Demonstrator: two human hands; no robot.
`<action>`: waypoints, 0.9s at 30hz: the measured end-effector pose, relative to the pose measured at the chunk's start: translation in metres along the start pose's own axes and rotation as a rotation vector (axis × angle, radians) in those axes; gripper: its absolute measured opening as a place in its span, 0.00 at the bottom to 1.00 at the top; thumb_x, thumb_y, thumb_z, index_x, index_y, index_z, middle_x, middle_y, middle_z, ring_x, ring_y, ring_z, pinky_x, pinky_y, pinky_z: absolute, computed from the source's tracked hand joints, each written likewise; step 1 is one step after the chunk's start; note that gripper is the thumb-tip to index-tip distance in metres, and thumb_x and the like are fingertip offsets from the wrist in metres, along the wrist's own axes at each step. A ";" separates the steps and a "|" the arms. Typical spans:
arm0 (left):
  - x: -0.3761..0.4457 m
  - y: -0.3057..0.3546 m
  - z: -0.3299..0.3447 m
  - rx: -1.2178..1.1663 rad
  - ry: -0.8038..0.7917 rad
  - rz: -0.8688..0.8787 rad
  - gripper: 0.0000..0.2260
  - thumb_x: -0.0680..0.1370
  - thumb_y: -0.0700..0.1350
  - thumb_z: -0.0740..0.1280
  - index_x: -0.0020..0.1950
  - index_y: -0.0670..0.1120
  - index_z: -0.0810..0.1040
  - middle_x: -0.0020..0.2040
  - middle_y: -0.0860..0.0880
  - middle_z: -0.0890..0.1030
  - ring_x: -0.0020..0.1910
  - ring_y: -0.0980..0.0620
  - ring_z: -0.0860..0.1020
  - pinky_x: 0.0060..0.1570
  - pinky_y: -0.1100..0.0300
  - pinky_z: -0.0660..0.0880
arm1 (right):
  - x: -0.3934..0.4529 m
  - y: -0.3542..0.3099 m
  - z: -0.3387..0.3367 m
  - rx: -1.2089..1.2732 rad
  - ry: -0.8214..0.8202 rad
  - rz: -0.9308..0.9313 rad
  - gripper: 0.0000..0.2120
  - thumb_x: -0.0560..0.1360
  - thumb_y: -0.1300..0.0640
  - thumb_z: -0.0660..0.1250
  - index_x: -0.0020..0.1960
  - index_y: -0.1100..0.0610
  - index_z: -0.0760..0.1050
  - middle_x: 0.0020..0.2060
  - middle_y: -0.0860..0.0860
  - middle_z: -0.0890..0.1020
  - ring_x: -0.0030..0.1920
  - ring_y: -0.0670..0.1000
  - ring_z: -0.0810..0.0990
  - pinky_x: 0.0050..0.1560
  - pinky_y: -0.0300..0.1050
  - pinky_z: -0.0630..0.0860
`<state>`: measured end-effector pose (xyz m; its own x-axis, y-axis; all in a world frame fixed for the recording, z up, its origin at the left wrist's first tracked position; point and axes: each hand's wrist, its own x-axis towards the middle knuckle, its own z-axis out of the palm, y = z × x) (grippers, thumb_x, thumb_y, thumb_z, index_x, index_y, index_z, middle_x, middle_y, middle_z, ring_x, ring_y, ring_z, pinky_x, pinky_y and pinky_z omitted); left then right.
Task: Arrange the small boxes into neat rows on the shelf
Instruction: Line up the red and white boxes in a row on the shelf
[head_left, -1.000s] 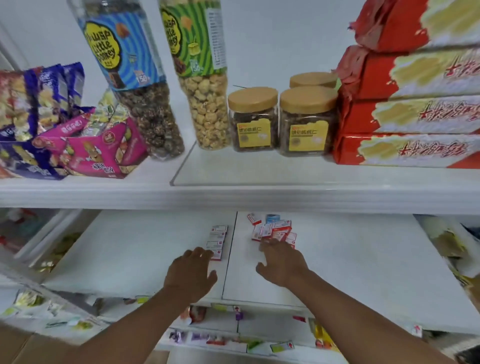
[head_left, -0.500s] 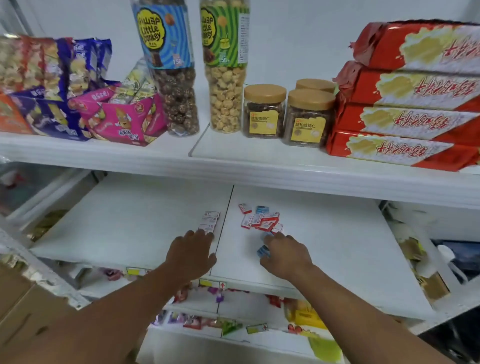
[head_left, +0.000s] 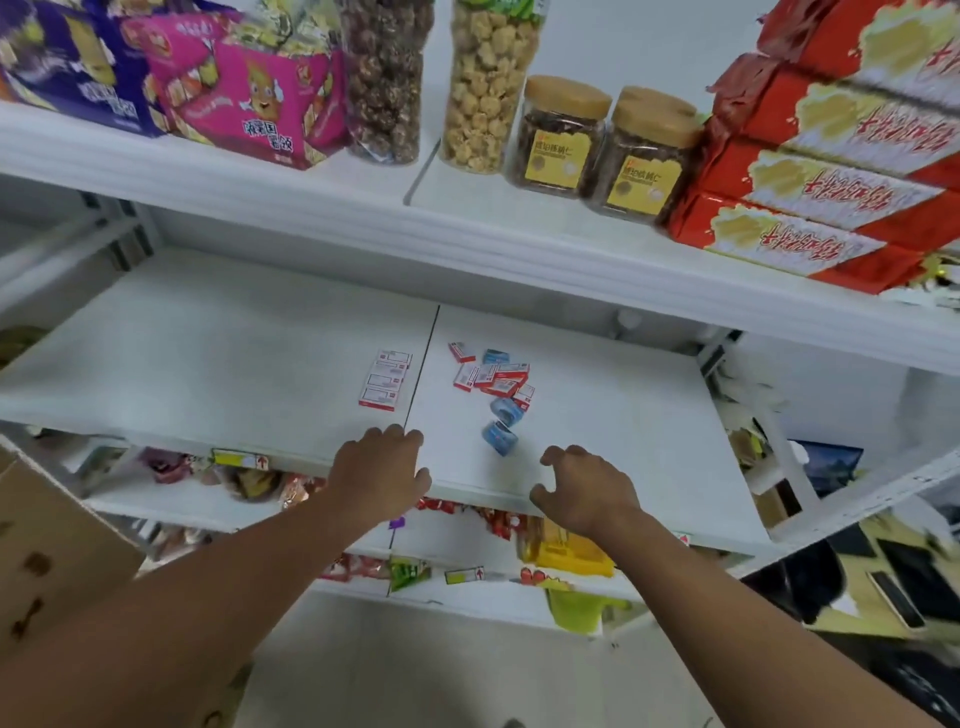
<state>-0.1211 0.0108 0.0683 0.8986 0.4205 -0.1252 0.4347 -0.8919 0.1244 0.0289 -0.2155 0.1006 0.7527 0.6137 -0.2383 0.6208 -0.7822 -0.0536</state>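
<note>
On the white middle shelf (head_left: 208, 364) a neat column of small red-and-white boxes (head_left: 385, 386) lies left of the panel seam. Right of the seam sits a loose heap of small red and white boxes (head_left: 493, 378), with two small blue boxes (head_left: 500, 437) trailing toward the front edge. My left hand (head_left: 382, 470) rests palm down at the shelf's front edge, below the column, holding nothing. My right hand (head_left: 582, 491) hovers at the front edge, just right of the nearest blue box, fingers curled and apart, empty.
The upper shelf carries snack bags (head_left: 244, 93), two tall popcorn tubes (head_left: 483, 88), lidded jars (head_left: 558, 137) and stacked red packs (head_left: 831, 171). Its front lip (head_left: 467, 244) overhangs the middle shelf. Lower shelves hold mixed snacks (head_left: 566, 551). A cardboard box (head_left: 47, 545) stands at the left.
Both hands have drawn back from the boxes toward the shelf's front edge. Two blue boxes now lie apart from the heap, nearer the front. The camera view has tilted down.
</note>
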 end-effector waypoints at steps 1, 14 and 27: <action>0.003 0.003 -0.003 0.006 0.012 0.000 0.21 0.82 0.58 0.59 0.71 0.50 0.73 0.62 0.49 0.79 0.58 0.47 0.78 0.54 0.50 0.78 | 0.004 0.004 -0.002 0.008 0.008 -0.001 0.26 0.78 0.38 0.63 0.74 0.46 0.71 0.64 0.50 0.79 0.62 0.56 0.80 0.57 0.52 0.80; 0.081 0.070 0.025 -0.015 -0.054 -0.242 0.22 0.83 0.59 0.59 0.76 0.53 0.70 0.70 0.50 0.76 0.66 0.47 0.76 0.62 0.46 0.77 | 0.155 0.063 0.032 0.169 -0.066 -0.214 0.23 0.82 0.39 0.60 0.70 0.51 0.74 0.64 0.53 0.80 0.61 0.56 0.80 0.57 0.51 0.78; 0.098 0.066 0.082 -0.152 0.072 -0.350 0.19 0.84 0.56 0.59 0.74 0.55 0.73 0.66 0.53 0.80 0.63 0.49 0.78 0.52 0.51 0.78 | 0.327 0.044 0.035 -0.052 0.016 -0.258 0.24 0.80 0.43 0.65 0.72 0.52 0.70 0.62 0.56 0.75 0.60 0.58 0.76 0.54 0.53 0.77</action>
<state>-0.0092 -0.0199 -0.0163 0.6941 0.7102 -0.1172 0.7146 -0.6602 0.2313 0.2944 -0.0531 -0.0133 0.5710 0.7941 -0.2081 0.8028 -0.5931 -0.0605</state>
